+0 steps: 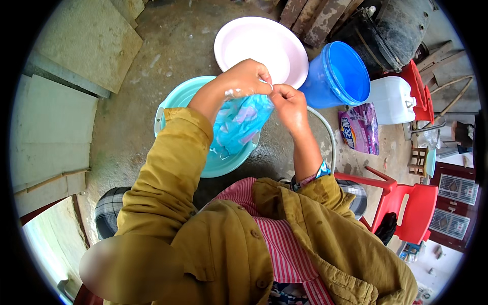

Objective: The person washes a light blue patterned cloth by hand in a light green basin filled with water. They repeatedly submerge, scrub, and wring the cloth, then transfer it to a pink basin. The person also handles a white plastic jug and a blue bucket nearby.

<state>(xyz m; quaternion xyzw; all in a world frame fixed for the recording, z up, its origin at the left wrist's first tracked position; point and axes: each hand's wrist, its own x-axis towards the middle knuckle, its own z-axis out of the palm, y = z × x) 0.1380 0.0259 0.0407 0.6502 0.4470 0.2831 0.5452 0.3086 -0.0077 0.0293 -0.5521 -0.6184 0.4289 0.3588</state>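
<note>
A wet, light-blue garment or cloth with pinkish patches hangs from my hands, its lower part in a turquoise plastic basin. My left hand, with white suds near the wrist, is bent over the top of the cloth and pinches a thin white edge or cord. Fingertip to fingertip with it, my right hand pinches the same upper corner. Part of the cloth's top is hidden behind my left hand.
Beyond stands a pale pink basin, beside a blue bucket. A pale hose, a purple detergent bag, a white jerrycan and a red plastic chair are at the right. Boards line the left side.
</note>
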